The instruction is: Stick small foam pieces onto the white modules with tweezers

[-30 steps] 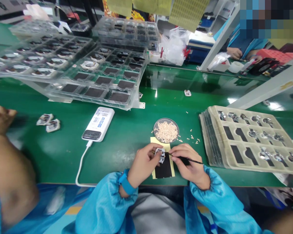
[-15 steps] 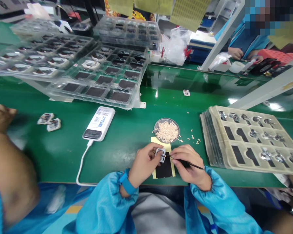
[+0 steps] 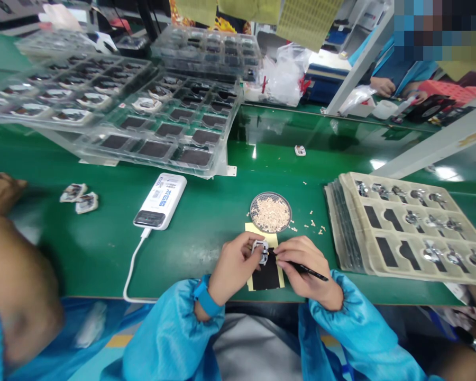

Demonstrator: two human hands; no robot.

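Between the thumb and fingers of my left hand (image 3: 238,260) sits a small white-framed part (image 3: 259,247), partly covered by the thumb. My right hand (image 3: 306,264) is closed on black tweezers (image 3: 307,270), their tips close to the right side of that part. Whether the tips touch it I cannot tell. Both hands are above a black pad (image 3: 266,276) lying on yellow paper (image 3: 255,228). Just beyond them stands a round dish (image 3: 271,212) filled with tiny beige pieces; several loose ones (image 3: 313,223) lie to its right on the green table.
A white power bank (image 3: 161,201) with a cable lies to the left. Clear trays (image 3: 170,127) stand on a rack behind it. At right, a stack of cream trays (image 3: 416,227) holds shiny metal parts. Another person's arm (image 3: 19,275) rests at far left, near two white parts (image 3: 86,202).
The tweezers have shifted slightly in my right hand, with their rear end a little lower and further left. My left hand stays in place with the white-framed part.
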